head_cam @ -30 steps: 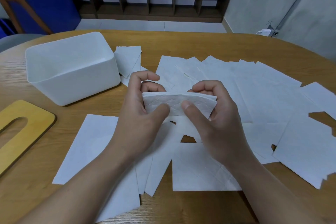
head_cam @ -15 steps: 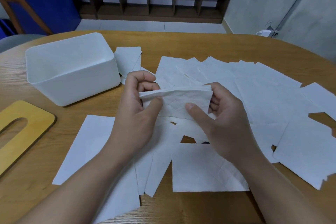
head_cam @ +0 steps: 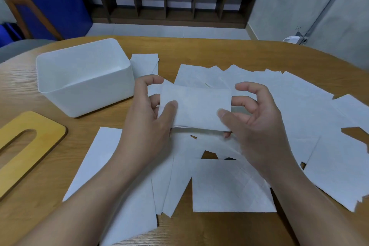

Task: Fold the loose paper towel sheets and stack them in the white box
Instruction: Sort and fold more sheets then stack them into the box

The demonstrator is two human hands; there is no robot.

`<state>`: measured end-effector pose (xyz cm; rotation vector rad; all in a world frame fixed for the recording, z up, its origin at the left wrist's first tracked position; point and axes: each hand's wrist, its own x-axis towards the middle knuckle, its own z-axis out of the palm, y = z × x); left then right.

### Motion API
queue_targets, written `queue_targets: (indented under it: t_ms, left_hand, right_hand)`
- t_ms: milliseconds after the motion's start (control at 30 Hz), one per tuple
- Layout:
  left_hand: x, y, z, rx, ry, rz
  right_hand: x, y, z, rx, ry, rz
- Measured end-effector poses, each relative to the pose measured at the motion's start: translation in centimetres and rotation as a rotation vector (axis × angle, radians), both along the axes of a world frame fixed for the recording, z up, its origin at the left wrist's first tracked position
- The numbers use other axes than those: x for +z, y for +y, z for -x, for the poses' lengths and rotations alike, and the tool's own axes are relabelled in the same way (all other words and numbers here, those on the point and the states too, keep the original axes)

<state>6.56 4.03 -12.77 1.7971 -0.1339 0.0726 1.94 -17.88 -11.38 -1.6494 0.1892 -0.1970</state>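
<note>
The folded paper towel sheet (head_cam: 194,107) is held above the tabletop (head_cam: 199,50), between the two hands. The left hand (head_cam: 148,115) pinches its left end, thumb on top and fingers behind. The right hand (head_cam: 253,120) pinches its right end, thumb on the near right corner, with the index finger raised clear of the paper. The sheet is a flat rectangle with its layered edge along the near side. The white box (head_cam: 83,78) stands open on the tabletop to the far left, with no sheets visible inside. Loose paper towel sheets (head_cam: 299,110) lie overlapped across the middle and right of the tabletop, some under the forearms. A yellow wooden lid (head_cam: 26,146) with a long slot lies at the left edge.
</note>
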Motion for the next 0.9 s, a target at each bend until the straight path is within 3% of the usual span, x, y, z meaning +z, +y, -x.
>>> queue_targets:
  t_ms: [267,433,733,900]
  left_hand:
    - [0.3,2.2,0.6,0.021,-0.107,-0.191]
    - [1.4,4.1,1.3,0.04,-0.202,-0.212]
    - [4.2,9.7,-0.6,0.265,-0.324,-0.194]
    - [4.3,13.4,-2.2,0.43,-0.386,-0.34]
  right_hand:
    - [-0.4,0.4,-0.3,-0.077,-0.035,0.128]
    - [0.3,2.5,-0.3,-0.061,-0.073,0.126]
    - [4.7,9.0,-5.5,0.073,-0.175,0.267]
    - [6.2,13.7,-10.9,0.14,-0.234,0.354]
